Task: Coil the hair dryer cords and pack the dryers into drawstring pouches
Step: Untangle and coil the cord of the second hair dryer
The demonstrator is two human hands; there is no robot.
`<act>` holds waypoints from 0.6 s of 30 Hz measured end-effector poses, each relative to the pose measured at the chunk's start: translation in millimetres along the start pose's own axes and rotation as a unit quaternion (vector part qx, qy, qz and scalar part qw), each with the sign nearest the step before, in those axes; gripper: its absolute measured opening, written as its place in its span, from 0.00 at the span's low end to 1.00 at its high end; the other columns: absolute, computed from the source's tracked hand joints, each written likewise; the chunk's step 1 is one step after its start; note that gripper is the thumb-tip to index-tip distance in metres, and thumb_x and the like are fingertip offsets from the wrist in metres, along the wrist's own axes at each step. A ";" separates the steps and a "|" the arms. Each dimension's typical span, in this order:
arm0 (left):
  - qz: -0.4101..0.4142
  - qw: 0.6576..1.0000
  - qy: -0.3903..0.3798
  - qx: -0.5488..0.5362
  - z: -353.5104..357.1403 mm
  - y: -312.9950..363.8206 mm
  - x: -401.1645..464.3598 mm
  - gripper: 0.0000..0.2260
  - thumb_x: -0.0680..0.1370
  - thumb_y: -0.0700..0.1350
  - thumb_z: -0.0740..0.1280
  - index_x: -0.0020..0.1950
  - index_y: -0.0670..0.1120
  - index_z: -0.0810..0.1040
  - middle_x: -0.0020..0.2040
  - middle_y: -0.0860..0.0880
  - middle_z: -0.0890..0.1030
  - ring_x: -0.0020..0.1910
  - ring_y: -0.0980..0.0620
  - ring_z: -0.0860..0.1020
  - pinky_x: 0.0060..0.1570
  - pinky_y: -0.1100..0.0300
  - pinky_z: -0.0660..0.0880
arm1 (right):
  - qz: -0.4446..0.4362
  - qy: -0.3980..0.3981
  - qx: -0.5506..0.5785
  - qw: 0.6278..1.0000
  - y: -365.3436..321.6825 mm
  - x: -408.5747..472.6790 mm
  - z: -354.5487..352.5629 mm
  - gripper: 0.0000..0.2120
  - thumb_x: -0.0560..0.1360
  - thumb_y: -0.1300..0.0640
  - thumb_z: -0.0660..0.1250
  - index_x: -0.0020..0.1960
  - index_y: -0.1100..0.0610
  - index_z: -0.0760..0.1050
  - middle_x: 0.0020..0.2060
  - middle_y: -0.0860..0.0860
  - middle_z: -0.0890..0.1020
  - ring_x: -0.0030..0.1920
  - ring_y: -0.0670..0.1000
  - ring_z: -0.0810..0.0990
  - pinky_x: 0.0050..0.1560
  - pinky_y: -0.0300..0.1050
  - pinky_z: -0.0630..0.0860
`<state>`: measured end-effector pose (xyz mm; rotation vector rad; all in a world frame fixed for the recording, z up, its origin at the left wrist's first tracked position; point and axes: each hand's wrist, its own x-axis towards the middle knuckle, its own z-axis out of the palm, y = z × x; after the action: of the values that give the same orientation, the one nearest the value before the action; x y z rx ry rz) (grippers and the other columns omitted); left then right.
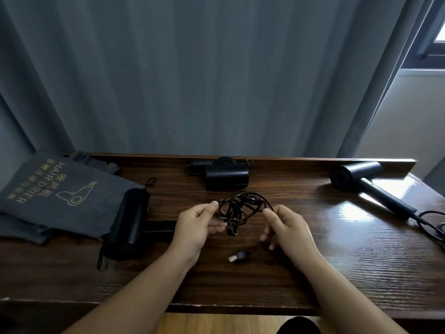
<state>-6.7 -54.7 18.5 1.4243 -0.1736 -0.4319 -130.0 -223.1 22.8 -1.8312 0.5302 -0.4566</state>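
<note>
A black hair dryer (128, 222) lies on the wooden table (240, 280) at the left, its handle pointing toward my left hand. Its black cord (237, 210) is gathered in loose loops above the table. My left hand (196, 225) pinches the loops on their left side, and my right hand (286, 227) pinches the cord on their right. The plug (239, 256) lies on the table below the loops. Grey drawstring pouches (55, 191) printed with "HAIR DRIER" lie stacked at the far left.
A second black dryer (226, 177) with a coiled cord sits at the back centre against the table's raised back edge. A third dryer (366, 182) lies at the back right, its cord (431, 225) trailing to the right edge. Grey curtains (192, 73) hang behind.
</note>
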 end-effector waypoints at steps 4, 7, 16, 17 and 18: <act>0.009 0.999 0.012 -0.051 0.5 -2.9 -1.4 0.08 0.81 0.44 0.66 0.50 0.40 0.82 0.45 0.41 0.86 0.44 0.44 0.86 0.43 0.57 0.82 | 0.036 -0.112 0.023 0.993 2.5 1.2 -9.9 0.11 0.82 0.54 0.64 0.43 0.58 0.75 0.36 0.55 0.84 0.37 0.53 0.82 0.44 0.47 0.78; 0.030 0.998 0.020 -0.056 0.5 -7.5 -3.8 0.08 0.81 0.43 0.66 0.49 0.40 0.82 0.45 0.42 0.87 0.45 0.43 0.86 0.45 0.55 0.81 | 0.026 -0.172 -0.041 0.984 -1.3 -3.6 -17.2 0.12 0.85 0.56 0.58 0.48 0.59 0.76 0.39 0.56 0.86 0.36 0.49 0.76 0.39 0.40 0.73; 0.076 0.997 -0.026 0.002 -2.2 -17.1 -5.8 0.04 0.81 0.41 0.66 0.51 0.41 0.80 0.49 0.42 0.86 0.48 0.44 0.86 0.51 0.52 0.82 | 0.115 -0.120 0.400 0.902 -20.6 -13.8 -11.8 0.14 0.80 0.48 0.57 0.43 0.58 0.69 0.36 0.62 0.79 0.28 0.58 0.81 0.26 0.46 0.81; 0.077 0.997 -0.032 0.000 -2.4 -16.7 -5.8 0.04 0.81 0.41 0.66 0.51 0.41 0.79 0.49 0.42 0.86 0.49 0.44 0.85 0.51 0.51 0.81 | 0.109 -0.113 0.429 0.889 -22.2 -15.2 -9.2 0.14 0.79 0.48 0.58 0.42 0.58 0.69 0.37 0.62 0.80 0.30 0.59 0.83 0.29 0.47 0.82; 0.075 0.996 -0.038 -0.005 -2.7 -15.9 -5.8 0.05 0.81 0.41 0.66 0.52 0.40 0.79 0.49 0.41 0.86 0.49 0.44 0.85 0.51 0.51 0.81 | 0.098 -0.108 0.447 0.883 -22.5 -16.4 -6.0 0.12 0.78 0.50 0.59 0.43 0.58 0.69 0.39 0.62 0.81 0.33 0.59 0.84 0.32 0.47 0.83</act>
<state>-13.9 -51.3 3.3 1.3757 -0.3384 -0.3625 -143.8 -212.2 45.2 -0.9060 0.2673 -0.2766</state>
